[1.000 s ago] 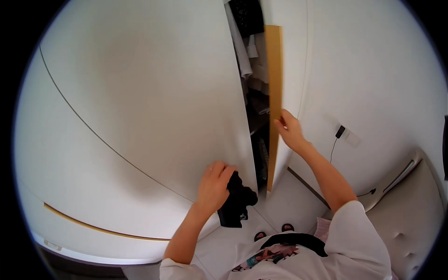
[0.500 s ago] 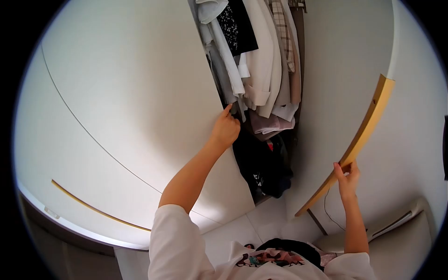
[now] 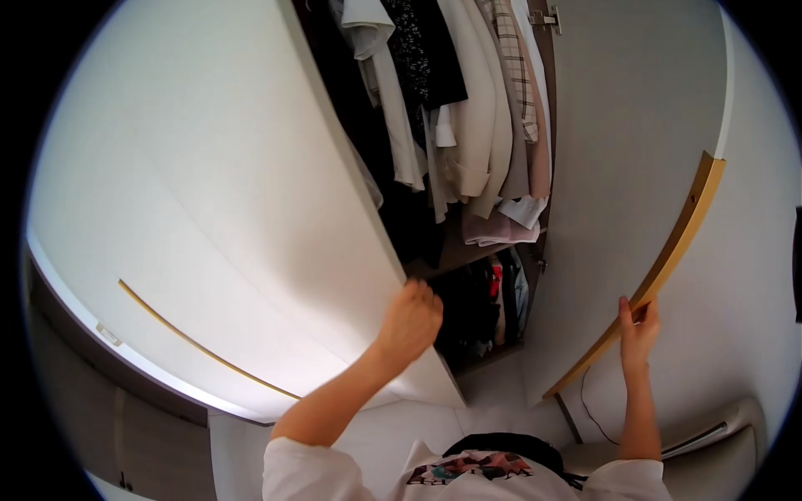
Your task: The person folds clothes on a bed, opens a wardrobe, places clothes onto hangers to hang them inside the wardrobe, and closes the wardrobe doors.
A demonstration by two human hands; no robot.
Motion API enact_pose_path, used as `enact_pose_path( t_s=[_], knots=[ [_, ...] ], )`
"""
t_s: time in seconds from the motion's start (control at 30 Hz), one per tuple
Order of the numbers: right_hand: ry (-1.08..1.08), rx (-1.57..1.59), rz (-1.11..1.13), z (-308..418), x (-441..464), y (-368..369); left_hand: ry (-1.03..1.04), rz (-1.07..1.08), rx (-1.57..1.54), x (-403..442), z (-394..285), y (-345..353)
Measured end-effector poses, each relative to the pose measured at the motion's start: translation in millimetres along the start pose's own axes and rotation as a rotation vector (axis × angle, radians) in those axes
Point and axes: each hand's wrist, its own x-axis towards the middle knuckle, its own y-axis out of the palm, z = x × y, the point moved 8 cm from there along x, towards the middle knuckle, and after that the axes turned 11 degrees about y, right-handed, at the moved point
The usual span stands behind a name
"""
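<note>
My left hand (image 3: pixel 411 324) is closed around the free edge of the white left wardrobe door (image 3: pixel 276 192), with its fingertips hidden behind that edge. Over on the right, my right hand (image 3: pixel 639 330) grips the long gold handle strip (image 3: pixel 681 234) of the right wardrobe door (image 3: pixel 626 150), which stands wide open. Between the two doors hang garments, among them a cream coat (image 3: pixel 468 125) and a black patterned garment (image 3: pixel 411 63). Folded pink cloth (image 3: pixel 493 228) lies on a shelf below them. Dark clothes (image 3: pixel 464 305) fill the lower compartment, just right of my left hand.
A padded beige headboard (image 3: pixel 727 451) is at the lower right, with a thin cable (image 3: pixel 589 409) near it. Pale floor tiles (image 3: pixel 376 438) show below the doors. Another gold strip (image 3: pixel 205 351) runs along the white front at the left.
The right door has swung wide to the right with my right hand. My left hand has moved from the black cloth to the left door's edge, and that door has opened leftward, showing more clothes.
</note>
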Motion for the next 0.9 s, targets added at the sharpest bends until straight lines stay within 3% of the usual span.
enact_pose_path(
  t_s=[0.2,0.27,0.47,0.53,0.67,0.7,0.8,0.9],
  knots=[
    [0.02,-0.02,0.065,7,-3,0,0.035,-0.063,-0.091,-92,-35,-52],
    [-0.037,0.018,-0.022,15,-1,-2,0.067,-0.067,-0.003,-121,-44,-66],
    [-0.106,0.007,-0.102,25,14,-6,-0.108,-0.03,0.074,-211,-53,-68],
    [-0.082,0.03,-0.131,29,17,-9,-0.298,-0.248,0.267,-245,-48,-81],
    [-0.076,0.056,-0.177,28,20,-14,-0.54,-0.419,0.303,-289,-44,-93],
    [-0.084,0.057,-0.18,29,21,-15,-0.789,-0.389,0.11,-312,-36,-84],
    [-0.034,0.073,-0.187,23,24,-16,-1.032,-0.456,-0.1,-346,-15,-86],
    [-0.034,0.034,-0.176,24,23,-13,-1.06,-0.652,-0.109,-363,7,-108]
  ],
)
